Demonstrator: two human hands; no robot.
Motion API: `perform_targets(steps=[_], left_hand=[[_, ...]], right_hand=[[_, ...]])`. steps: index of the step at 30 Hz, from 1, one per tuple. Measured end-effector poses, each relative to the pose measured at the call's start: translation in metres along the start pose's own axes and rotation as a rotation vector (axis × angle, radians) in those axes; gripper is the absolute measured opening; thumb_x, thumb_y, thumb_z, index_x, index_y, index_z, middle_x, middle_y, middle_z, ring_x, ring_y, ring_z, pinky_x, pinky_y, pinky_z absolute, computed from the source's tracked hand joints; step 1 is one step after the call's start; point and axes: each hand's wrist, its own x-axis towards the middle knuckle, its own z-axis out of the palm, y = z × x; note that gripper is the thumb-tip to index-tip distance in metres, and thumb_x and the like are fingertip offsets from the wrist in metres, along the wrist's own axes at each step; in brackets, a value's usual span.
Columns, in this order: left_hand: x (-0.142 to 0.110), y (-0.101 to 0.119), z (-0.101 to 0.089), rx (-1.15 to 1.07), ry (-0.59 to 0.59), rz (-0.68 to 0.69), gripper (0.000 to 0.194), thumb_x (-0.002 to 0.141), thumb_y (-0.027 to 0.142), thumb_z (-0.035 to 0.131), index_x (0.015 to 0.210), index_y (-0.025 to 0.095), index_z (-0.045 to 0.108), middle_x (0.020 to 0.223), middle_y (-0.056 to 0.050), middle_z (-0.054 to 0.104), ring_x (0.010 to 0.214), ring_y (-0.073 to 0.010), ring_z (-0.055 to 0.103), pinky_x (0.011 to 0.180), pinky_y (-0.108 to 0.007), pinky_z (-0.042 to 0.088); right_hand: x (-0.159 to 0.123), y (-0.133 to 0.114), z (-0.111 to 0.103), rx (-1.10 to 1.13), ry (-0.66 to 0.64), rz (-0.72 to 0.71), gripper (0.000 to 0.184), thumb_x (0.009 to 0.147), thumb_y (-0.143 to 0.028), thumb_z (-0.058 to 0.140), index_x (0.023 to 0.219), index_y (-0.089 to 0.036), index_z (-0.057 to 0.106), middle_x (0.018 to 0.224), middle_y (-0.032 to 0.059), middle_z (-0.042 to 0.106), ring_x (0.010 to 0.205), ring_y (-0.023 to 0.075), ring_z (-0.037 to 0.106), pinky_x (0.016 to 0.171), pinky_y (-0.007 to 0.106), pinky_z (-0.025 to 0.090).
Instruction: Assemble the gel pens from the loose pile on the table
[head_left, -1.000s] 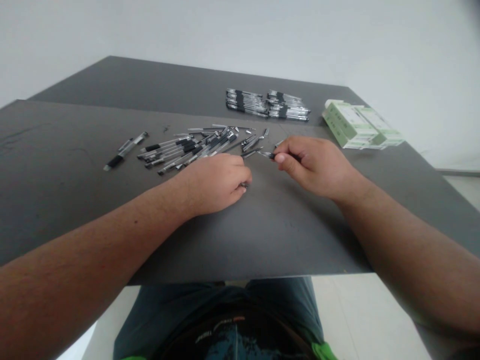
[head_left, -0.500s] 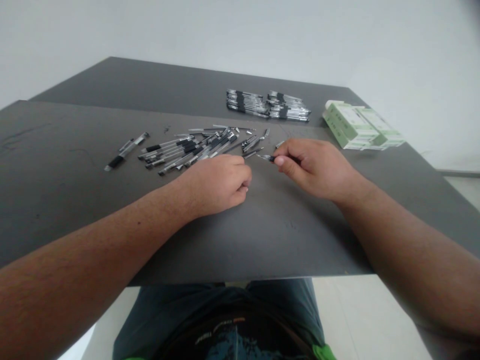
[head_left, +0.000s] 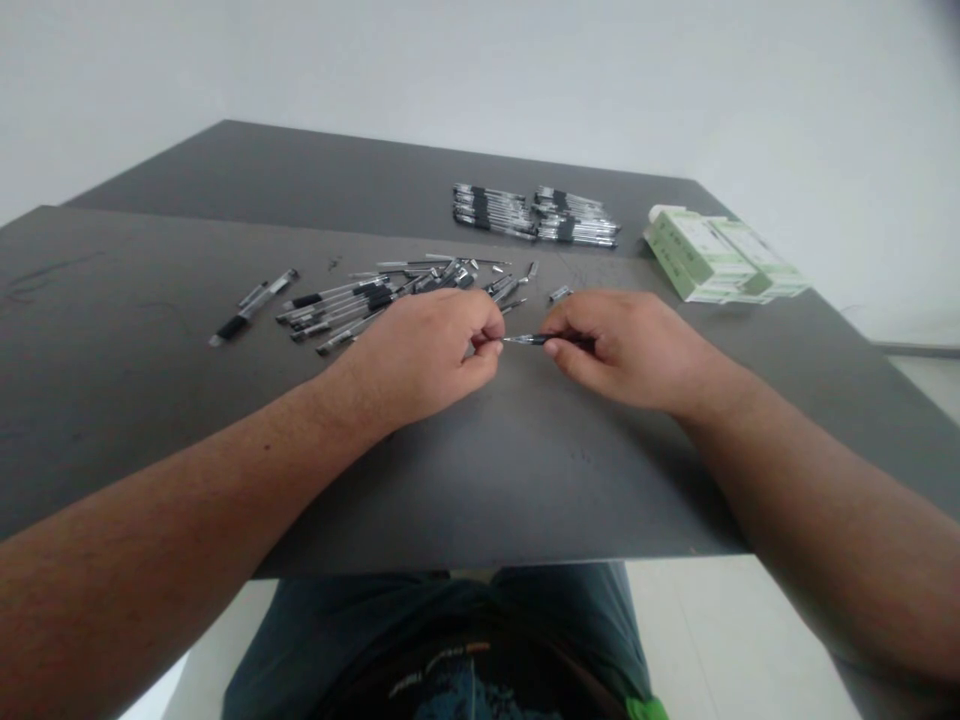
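My right hand is closed around a pen with a black grip, its pointed clear tip turned left. My left hand pinches thumb and forefinger together right at that tip. Whether it grips the tip itself or a tiny part is too small to tell. Behind my left hand lies a loose pile of pens with black grips, partly hidden by the hand. Several pen caps and thin refills lie at the pile's right and far side. A single clear cap rests just beyond my right hand.
Two neat stacks of pens lie farther back on the dark table. At the right stand green and white boxes. Apart from the pile, on the left, lies a pen with a small clear piece beside it.
My left hand has moved up and its pinched fingertips now meet the pen's tip. My right hand has drawn slightly nearer to me with the pen, which now lies more level.
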Motion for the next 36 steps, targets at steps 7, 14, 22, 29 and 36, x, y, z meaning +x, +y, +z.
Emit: perform_targets(steps=[7, 14, 22, 29, 36], left_hand=[[0.001, -0.002, 0.001, -0.022, 0.009, 0.053, 0.017, 0.094, 0.024, 0.062, 0.099, 0.019, 0.078, 0.076, 0.0, 0.069, 0.071, -0.0179, 0.063, 0.08, -0.032, 0.05], [0.001, -0.003, 0.004, -0.022, -0.003, 0.101, 0.014, 0.093, 0.023, 0.062, 0.097, 0.019, 0.076, 0.075, 0.0, 0.068, 0.072, -0.0183, 0.063, 0.078, -0.032, 0.049], [0.0, -0.003, 0.008, -0.014, -0.014, 0.143, 0.013, 0.096, 0.022, 0.063, 0.098, 0.019, 0.076, 0.077, -0.001, 0.069, 0.074, -0.0194, 0.065, 0.078, -0.033, 0.049], [0.0, 0.0, 0.006, -0.033, -0.02, 0.098, 0.017, 0.097, 0.024, 0.062, 0.1, 0.019, 0.078, 0.079, -0.001, 0.071, 0.075, -0.0188, 0.065, 0.08, -0.032, 0.05], [0.0, 0.001, 0.004, -0.029, -0.037, 0.068, 0.019, 0.098, 0.026, 0.061, 0.101, 0.02, 0.079, 0.079, -0.001, 0.072, 0.077, -0.0194, 0.066, 0.082, -0.033, 0.051]], right_hand=[[0.0, -0.001, 0.001, -0.013, -0.016, -0.032, 0.014, 0.099, -0.025, 0.063, 0.103, -0.019, 0.075, 0.087, 0.0048, 0.076, 0.079, 0.0228, 0.069, 0.073, 0.033, 0.044], [0.0, -0.005, 0.001, -0.015, -0.056, -0.014, 0.016, 0.1, -0.027, 0.061, 0.102, -0.019, 0.075, 0.089, 0.0062, 0.076, 0.082, 0.0245, 0.071, 0.076, 0.034, 0.046], [0.001, -0.011, 0.0, -0.037, -0.088, -0.002, 0.019, 0.102, -0.028, 0.059, 0.105, -0.018, 0.076, 0.09, 0.0082, 0.076, 0.084, 0.026, 0.072, 0.075, 0.035, 0.047], [0.0, -0.012, 0.001, -0.065, -0.073, -0.004, 0.019, 0.104, -0.029, 0.059, 0.104, -0.019, 0.075, 0.091, 0.0084, 0.078, 0.082, 0.0258, 0.071, 0.074, 0.035, 0.047], [0.001, -0.013, 0.0, -0.065, -0.079, -0.007, 0.022, 0.105, -0.029, 0.057, 0.107, -0.018, 0.077, 0.094, 0.0094, 0.08, 0.087, 0.0277, 0.074, 0.077, 0.037, 0.049]])
